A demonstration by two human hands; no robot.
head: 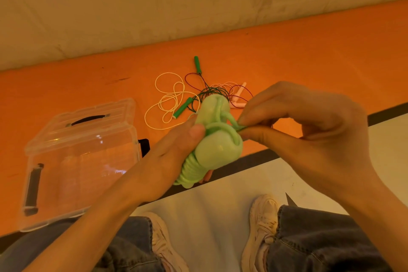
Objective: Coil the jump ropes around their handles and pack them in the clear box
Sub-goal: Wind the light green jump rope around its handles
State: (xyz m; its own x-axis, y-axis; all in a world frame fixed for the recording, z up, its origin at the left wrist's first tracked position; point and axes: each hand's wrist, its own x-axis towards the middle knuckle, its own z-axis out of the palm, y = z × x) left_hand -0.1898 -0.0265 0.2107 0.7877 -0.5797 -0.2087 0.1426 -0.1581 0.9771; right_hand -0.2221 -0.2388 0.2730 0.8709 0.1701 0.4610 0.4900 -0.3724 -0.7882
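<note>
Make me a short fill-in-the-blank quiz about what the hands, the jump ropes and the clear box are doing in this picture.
1. The left hand grips the pale ____ jump rope, its cord wound round the handles.
2. The right hand pinches the loose end of the ____ beside the handles.
3. The clear box stands on the ____ mat, to the person's left.
4. The dark green handles lie on the mat, ____ the box.

Missing words: green; cord; orange; outside
</note>
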